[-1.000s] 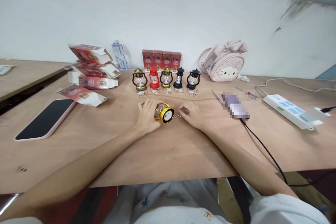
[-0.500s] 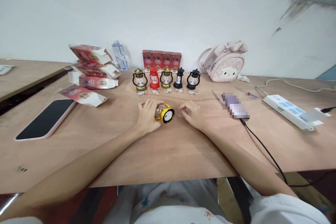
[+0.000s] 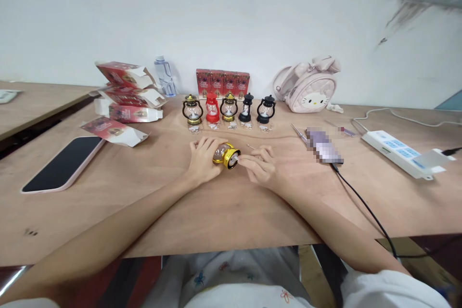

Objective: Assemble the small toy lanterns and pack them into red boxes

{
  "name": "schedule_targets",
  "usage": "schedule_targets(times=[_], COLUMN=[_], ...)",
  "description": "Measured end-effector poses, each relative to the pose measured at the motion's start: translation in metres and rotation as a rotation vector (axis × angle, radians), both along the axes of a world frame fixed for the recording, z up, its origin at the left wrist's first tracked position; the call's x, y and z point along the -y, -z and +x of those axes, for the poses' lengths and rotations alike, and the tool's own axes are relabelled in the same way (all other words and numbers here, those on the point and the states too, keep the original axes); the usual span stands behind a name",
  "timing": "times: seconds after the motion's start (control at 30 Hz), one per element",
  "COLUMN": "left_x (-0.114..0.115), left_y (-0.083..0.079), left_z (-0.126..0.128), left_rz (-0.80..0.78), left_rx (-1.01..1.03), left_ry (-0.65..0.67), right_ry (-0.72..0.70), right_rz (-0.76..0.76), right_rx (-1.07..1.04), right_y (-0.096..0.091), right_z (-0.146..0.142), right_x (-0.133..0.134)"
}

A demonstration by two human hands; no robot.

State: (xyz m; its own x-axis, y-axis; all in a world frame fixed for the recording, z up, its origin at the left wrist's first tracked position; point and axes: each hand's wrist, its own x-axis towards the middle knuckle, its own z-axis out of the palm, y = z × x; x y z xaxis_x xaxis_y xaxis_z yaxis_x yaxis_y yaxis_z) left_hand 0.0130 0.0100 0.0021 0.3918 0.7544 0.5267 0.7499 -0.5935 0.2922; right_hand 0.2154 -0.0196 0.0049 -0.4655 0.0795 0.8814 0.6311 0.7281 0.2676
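My left hand (image 3: 205, 158) is closed around a small gold lantern (image 3: 218, 155) with a clear globe. The lantern lies tilted on its side, its round base turned to the right and towards me. At the base, the fingertips of my right hand (image 3: 259, 165) touch the pale centre of the underside. A thin bent metal wire (image 3: 250, 146) sticks out from the curled fingers of this same hand. Behind both hands stands a row of mini lanterns, among them a red lantern (image 3: 212, 108), a black lantern (image 3: 266, 109) and a bronze lantern (image 3: 192, 109).
Small wire pieces (image 3: 232, 125) lie before the lantern row. Red boxes (image 3: 223, 83) stand at the wall; opened boxes (image 3: 124, 91) pile up left, near a bottle (image 3: 165, 76) and phone (image 3: 63, 163). Rightwards are a pink bag (image 3: 312, 89), cabled phone (image 3: 324, 145) and power strip (image 3: 397, 151).
My right hand has moved left onto the lantern's base, its fingertips now at the underside. The wire has shifted with that hand. My left hand keeps its hold on the gold lantern.
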Motion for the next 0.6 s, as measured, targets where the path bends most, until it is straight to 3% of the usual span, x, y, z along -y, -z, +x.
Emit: schedule_targets(times=[0.6], left_x=[-0.0012], left_y=[0.0009], left_z=[-0.0002], left_rz=[0.032], left_rx=[-0.009], left_ry=[0.018], right_ry=[0.019], right_rz=[-0.083], right_rx=[0.037], right_y=[0.0], right_z=[-0.0011], right_x=[0.0001])
